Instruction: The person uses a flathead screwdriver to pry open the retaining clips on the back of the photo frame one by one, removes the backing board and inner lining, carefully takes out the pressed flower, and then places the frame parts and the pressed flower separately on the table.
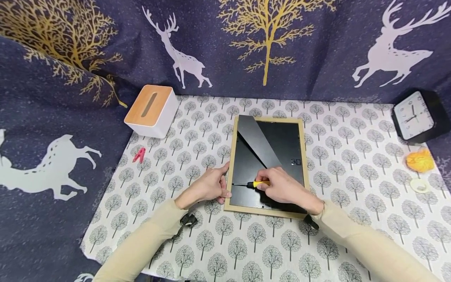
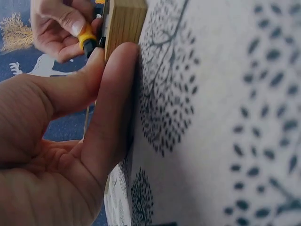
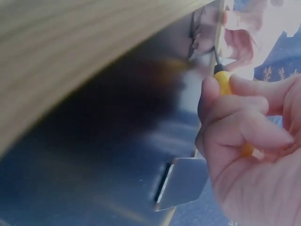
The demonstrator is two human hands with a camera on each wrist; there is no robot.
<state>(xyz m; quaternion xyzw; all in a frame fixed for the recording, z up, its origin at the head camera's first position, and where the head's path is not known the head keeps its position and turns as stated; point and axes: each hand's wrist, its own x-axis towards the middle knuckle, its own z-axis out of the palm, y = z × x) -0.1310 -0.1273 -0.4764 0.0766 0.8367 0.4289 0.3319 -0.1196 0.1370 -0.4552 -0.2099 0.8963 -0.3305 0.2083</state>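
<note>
A picture frame (image 1: pixel 266 211) lies back side up on the table, with light wooden edges and a black backing board (image 1: pixel 246 196). A black easel-type stand (image 1: pixel 258 141) runs diagonally across the board. My right hand (image 1: pixel 280 184) grips the yellow-and-black handle of a screwdriver (image 1: pixel 260 183); its thin shaft points left, with the tip at the inner left edge of the frame. Along that left edge, near the lower corner, my left hand (image 1: pixel 210 184) holds the wooden border between thumb and fingers. The right wrist view shows the screwdriver handle (image 3: pixel 224 84) pinched by the fingers.
A white tissue box (image 1: pixel 165 117) with a wooden lid stands at the back left, with a red letter A (image 1: pixel 139 155) in front of it. To the right are a black clock (image 1: pixel 419 115), an orange bundle (image 1: pixel 420 160) and a pale tape roll (image 1: pixel 420 185). A tree-patterned cloth (image 1: pixel 183 243) covers the table.
</note>
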